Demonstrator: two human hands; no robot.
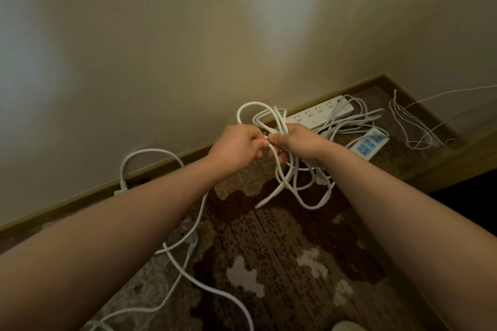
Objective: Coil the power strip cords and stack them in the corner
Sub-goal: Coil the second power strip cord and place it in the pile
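White cord (279, 169) bunched in loose loops betw both hands, held up above patterned brown carpet (282, 263) near wall. Right hand (298, 144) curled round the gathered loops, thumb pressing on top, several strands hanging below the palm and one big loop (251, 109) standing up behind the knuckles. Left hand (236, 146) fingers curled, pinching a single strand right next to right thumb, hands nearly touching. Judging by that: mid-coil, feeding next turn into the bundle. To do it well: keep right grip firm as anchor, slide left along the free run, bring back same-size loops, lay each flat beside the last w/o twisting; current loops uneven and crossing, prob worth evening out before adding more. Free cord (193, 226) trailing down-left across carpet w/ a connector partway along, so pull slow, avoid snags. Further out: long white power strip (320, 114) lying along the baseboard (161, 169), tangled cords over it; second strip w/ blue sockets (369, 146) just beside, right of hands, both on floor toward the corner. Thin wire (411, 126) looped at far right, separate from the rest. Small plug-like piece (122, 187) on floor by baseboard at left, exact type can't tell. Stacking not yet done, strips uncoiled.
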